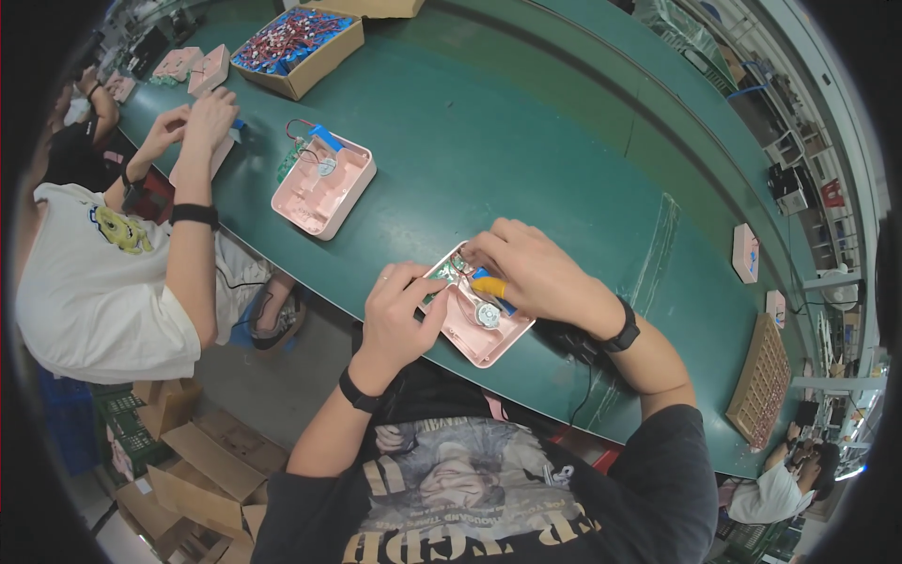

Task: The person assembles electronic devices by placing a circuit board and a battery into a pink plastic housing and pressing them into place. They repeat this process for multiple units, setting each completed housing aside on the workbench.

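I'm in an electronics assembly workshop — a long green counter (pixel 554 179) with co-workers (pixel 113 291) along it, pink plastic housings (pixel 458 329), a carton (pixel 329 71) of wired blue battery packs (pixel 293 39), open cardboard boxes (pixel 199 489) below.

Two hands, one left hand (pixel 397 315) and one right hand (pixel 534 271), are working at one pink housing (pixel 470 347), which is holding one round silver part (pixel 487 315) and one blue battery (pixel 507 305); one neighbouring housing (pixel 349 188) is bearing one of each too. Two farther housings (pixel 745 256) are sitting at right, one carton (pixel 303 80) is holding uncountably many batteries, one gridded tray (pixel 761 376) is lying rightward, and three other people (pixel 108 315) are showing
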Motion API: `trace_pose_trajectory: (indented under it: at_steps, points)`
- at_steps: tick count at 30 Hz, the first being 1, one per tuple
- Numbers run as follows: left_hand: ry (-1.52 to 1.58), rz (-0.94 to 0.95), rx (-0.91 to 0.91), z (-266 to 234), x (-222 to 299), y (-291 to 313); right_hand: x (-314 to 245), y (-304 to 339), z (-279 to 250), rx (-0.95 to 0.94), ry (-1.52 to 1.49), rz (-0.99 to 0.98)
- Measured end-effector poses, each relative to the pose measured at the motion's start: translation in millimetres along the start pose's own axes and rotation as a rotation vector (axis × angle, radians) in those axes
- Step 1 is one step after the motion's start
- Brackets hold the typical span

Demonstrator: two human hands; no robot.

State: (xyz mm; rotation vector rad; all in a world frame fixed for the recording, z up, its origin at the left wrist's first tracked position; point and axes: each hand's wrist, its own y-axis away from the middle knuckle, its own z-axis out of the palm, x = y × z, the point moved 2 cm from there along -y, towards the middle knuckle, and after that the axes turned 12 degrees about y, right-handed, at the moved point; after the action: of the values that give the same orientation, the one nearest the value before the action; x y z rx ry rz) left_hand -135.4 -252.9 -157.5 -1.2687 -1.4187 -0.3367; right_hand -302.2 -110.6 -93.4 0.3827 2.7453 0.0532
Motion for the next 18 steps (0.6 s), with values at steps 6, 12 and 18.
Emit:
trace_pose_trajectory:
  at_steps: [6,12,18]
  points:
    - [-0.026,0.027,0.02,-4,-5,1,-12,20,-38,-0.056,0.256,-0.167]
    - [-0.02,-0.007,0.0,-2,-5,1,-28,38,-30,-0.4,0.3,-0.063]
    - [-0.042,0.007,0.003,-2,-6,0,-20,36,-39,-0.39,0.285,-0.107]
